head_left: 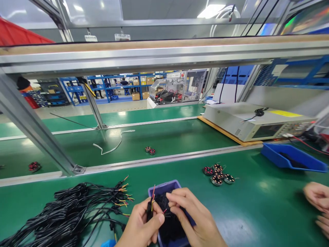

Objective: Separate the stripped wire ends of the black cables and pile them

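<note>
My left hand (145,223) is closed on the end of a black cable (149,210), whose thin red and yellow wires stick out past the fingers. Close beside it, my right hand (192,216) has its thumb and fingers pinched together near a wire tip; what they hold is too small to make out. Both hands are over a purple bin (164,185) with many thin black pieces (171,224) in it. Left of my hands lies a large pile of black cables (64,212) with stripped coloured wire ends pointing right.
Several small round motor coils (217,175) lie right of the bin, with two more coils (150,150) behind the metal rail. A blue tray (272,156) and a grey instrument (257,120) stand at the right. Another person's hands (318,199) are at the right edge.
</note>
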A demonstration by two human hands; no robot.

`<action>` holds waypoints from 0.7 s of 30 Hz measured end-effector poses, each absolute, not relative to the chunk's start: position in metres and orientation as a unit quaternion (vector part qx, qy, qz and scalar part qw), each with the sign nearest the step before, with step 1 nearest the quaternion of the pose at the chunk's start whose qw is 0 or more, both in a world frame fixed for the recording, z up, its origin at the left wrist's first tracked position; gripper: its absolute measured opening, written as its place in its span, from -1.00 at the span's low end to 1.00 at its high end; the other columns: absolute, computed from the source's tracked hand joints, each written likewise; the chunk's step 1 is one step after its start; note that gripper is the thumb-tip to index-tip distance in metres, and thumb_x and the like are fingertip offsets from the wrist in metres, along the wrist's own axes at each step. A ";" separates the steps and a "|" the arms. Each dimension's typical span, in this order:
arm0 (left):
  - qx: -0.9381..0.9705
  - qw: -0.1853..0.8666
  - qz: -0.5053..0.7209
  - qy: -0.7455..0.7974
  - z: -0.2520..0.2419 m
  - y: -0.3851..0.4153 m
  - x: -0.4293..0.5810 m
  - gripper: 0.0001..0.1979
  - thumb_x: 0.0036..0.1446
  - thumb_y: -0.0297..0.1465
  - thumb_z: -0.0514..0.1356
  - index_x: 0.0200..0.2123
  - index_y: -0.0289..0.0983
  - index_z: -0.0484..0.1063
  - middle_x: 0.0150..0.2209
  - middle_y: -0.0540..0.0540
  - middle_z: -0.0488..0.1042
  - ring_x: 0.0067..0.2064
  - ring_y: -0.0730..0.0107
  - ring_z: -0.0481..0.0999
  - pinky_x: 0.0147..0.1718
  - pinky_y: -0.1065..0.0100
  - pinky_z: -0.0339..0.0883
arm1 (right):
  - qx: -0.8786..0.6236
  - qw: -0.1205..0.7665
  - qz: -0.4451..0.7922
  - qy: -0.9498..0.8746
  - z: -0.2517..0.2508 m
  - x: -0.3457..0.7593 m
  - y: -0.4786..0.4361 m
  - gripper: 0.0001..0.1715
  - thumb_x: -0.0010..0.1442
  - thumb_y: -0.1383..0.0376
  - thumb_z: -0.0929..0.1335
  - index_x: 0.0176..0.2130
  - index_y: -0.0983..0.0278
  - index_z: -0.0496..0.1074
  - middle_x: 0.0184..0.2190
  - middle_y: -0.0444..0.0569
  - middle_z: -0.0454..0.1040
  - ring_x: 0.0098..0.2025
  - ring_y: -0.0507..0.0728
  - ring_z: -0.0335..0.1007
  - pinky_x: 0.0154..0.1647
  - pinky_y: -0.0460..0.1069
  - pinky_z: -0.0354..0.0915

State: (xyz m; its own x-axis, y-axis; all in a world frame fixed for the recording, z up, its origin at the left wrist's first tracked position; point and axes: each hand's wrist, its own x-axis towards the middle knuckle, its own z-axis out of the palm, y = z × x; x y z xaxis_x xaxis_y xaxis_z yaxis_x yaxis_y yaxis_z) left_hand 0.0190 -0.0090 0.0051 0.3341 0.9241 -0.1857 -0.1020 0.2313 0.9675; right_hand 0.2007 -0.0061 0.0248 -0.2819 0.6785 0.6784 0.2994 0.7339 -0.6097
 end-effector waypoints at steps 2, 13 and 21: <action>0.485 0.661 0.387 0.422 0.005 -0.009 0.019 -0.47 -0.03 0.10 0.32 -0.45 -0.25 0.32 -0.72 0.20 0.17 -0.73 0.68 0.03 -0.73 0.56 -0.13 | -0.309 0.508 0.187 -0.782 0.025 0.201 -0.005 -0.44 0.34 0.57 0.21 0.20 0.13 0.33 -0.14 0.01 0.44 -0.17 0.05 0.49 -0.16 -0.12 0.47; 0.486 0.660 0.396 0.413 0.012 -0.009 0.020 -0.49 -0.04 0.07 0.35 -0.48 -0.27 0.34 -0.67 0.20 0.17 -0.72 0.72 0.07 -0.72 0.57 -0.10 | -0.302 0.491 0.210 -0.789 0.025 0.204 -0.007 -0.46 0.36 0.52 0.23 0.22 0.11 0.30 -0.18 -0.01 0.48 -0.21 0.06 0.50 -0.19 -0.12 0.46; 0.494 0.652 0.404 0.410 0.002 -0.009 0.017 -0.51 0.00 0.05 0.34 -0.45 -0.26 0.33 -0.64 0.19 0.18 -0.71 0.70 0.13 -0.73 0.58 -0.09 | -0.354 0.462 0.293 -0.759 0.029 0.198 -0.010 -0.72 0.28 0.41 0.33 -0.02 0.17 0.44 -0.20 -0.03 0.54 -0.23 0.09 0.51 -0.20 -0.11 0.43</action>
